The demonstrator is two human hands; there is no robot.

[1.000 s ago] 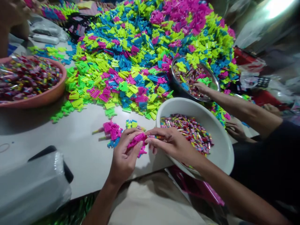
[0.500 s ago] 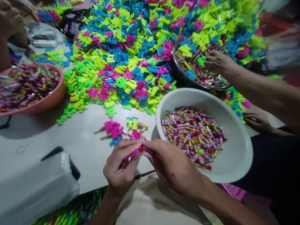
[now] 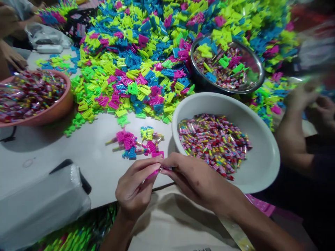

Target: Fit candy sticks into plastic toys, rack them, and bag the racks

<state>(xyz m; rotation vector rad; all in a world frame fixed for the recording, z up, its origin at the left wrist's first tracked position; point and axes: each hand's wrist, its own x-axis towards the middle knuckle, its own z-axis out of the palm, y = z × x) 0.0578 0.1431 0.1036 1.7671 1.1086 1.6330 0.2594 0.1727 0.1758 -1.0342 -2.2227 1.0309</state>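
Note:
Near the table's front edge, my left hand (image 3: 137,186) pinches a pink plastic piece (image 3: 152,173), mostly covered by the fingers. My right hand (image 3: 192,174) meets it fingertip to fingertip, closed on a small wrapped candy (image 3: 167,168) whose far end the fingers hide. Just beyond my hands lies a small group of pink, blue and yellow pieces (image 3: 128,141) with candy sticks at them. To the right stands a white bowl (image 3: 264,157) holding many wrapped candies (image 3: 213,139).
A large heap of coloured plastic pieces (image 3: 136,59) covers the back. An orange bowl (image 3: 59,109) of candies stands left, a metal bowl (image 3: 259,80) behind the white one. A wrapped grey package (image 3: 44,205) lies front left. Another person's hands (image 3: 311,99) are at right.
The other person's hand has left the metal bowl and moved right and nearer. My hands remain together, the pink piece now more covered. Another person's hand shows more at the left.

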